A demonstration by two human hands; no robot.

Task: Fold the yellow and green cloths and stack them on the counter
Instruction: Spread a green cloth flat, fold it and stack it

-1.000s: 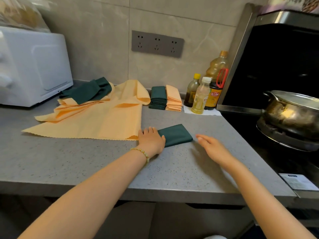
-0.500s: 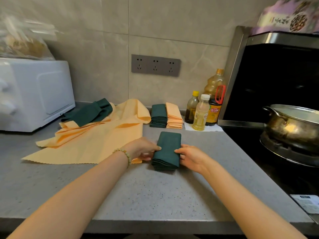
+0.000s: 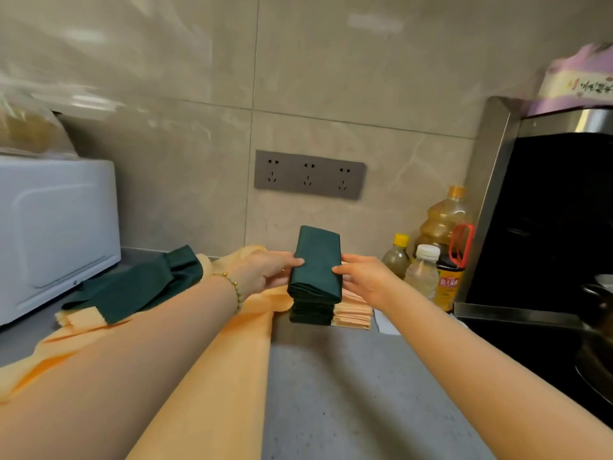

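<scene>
**Step in hand (judged).** A folded green cloth (image 3: 316,263) is being set on the stack of folded green cloths (image 3: 311,313) directly below both hands.

- Keep the bundle level and pinched evenly from both sides, so that its layers do not fan open.
- Square its edges with the pile before lowering it.
- Lay it flat, then release both sides together. Draw the fingers outward rather than upward, so that the top layer is not dragged.
- The stack of folded yellow cloths (image 3: 353,315) touches the green pile below the right hand, and the bottles (image 3: 423,272) stand just beyond that hand. The descent should disturb neither.

**Left to right.**

- Well to the left of the left hand stands a white microwave (image 3: 56,234).
- Between the microwave and that hand, an unfolded green cloth (image 3: 139,287) lies on a spread yellow cloth (image 3: 205,376), which passes under the left forearm. Both appear not yet folded.
- The left hand (image 3: 265,270) grips the left edge of the folded green cloth, thumb on top and fingers curled beneath.
- The cloth itself is held between the two hands, over its pile. Whether its near edge already touches the pile cannot be told.
- The right hand (image 3: 361,277) pinches the right edge, thumb on top. Its fingers are mostly hidden underneath.
- The grey counter (image 3: 348,393) lies below the right forearm.
</scene>
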